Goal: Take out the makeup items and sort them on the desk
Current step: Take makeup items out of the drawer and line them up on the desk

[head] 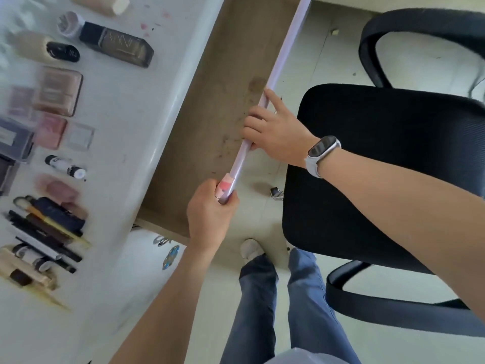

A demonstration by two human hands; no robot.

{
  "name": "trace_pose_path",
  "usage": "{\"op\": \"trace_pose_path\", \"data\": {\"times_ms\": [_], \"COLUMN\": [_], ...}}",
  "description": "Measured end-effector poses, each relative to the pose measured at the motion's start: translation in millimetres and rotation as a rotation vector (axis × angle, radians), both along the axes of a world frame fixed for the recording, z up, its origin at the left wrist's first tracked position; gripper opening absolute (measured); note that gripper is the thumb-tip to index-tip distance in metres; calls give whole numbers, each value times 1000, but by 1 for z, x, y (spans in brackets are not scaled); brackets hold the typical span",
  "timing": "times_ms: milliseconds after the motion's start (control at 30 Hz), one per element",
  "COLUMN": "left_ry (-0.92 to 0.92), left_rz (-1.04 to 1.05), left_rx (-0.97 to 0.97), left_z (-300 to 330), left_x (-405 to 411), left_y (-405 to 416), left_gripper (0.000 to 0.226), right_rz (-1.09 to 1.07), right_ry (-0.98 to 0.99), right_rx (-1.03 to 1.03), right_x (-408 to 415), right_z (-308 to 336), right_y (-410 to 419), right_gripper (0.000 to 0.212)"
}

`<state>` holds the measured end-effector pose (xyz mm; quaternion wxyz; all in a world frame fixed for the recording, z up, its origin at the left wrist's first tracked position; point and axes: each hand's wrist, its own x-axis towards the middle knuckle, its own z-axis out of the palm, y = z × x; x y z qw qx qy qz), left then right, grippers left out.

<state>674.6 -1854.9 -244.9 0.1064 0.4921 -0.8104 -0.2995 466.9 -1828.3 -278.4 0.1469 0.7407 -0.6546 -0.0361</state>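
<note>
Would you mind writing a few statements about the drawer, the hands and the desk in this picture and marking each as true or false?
1. The drawer is pulled out and nothing lies in it. True.
2. Both hands grip the drawer's front edge. True: the left hand is near the corner, and the right hand is farther along the edge.
3. The watch is on the left wrist. False: it is on the right wrist.
4. The makeup items are piled in a heap on the chair. False: they lie spread out on the white desk, and the chair seat is bare.
5. The pencils lie together at the near end of the desk. True.
</note>
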Motion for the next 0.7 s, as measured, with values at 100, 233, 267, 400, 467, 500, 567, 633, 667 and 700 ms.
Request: {"op": "trace_pose_path", "data": {"times_ms": [100,233,267,400,467,500,567,633,667,700], "left_ry": [22,28,25,-38,-63,-67,-59,-34,-19,-4], "left_rz": [-1,27,33,-47,-77,-87,-83,-73,-71,-76], "left_rx": [-26,44,64,35,18,8,-5,0,-1,-5], "left_z": [4,-1,-6,-23,-29,-31,-34,-35,-35,-36], "left_x": [-4,-9,-11,-11,-9,-8,-7,-8,-8,-8], "left_y": [8,23,26,36,40,41,42,41,41,40], "left_gripper": [37,52,53,38,32,29,28,34,38,40], "right_rz": [54,66,53,63,79,89,94,101,111,122], "right_ry": [-31,-81,-95,-153,-156,-154,-147,-161,-177,-213], "right_rx": [-57,-39,-6,45,40,46,56,54,63,98], "right_x": [-11,-15,-15,-18,-19,-19,-19,-20,-20,-21], "right_z": [6,1,-2,-11,-15,-18,-20,-19,-18,-16], "right_y": [5,18,23,38,43,44,45,44,43,41], "right_gripper": [11,12,11,9,10,11,11,13,14,14]}}
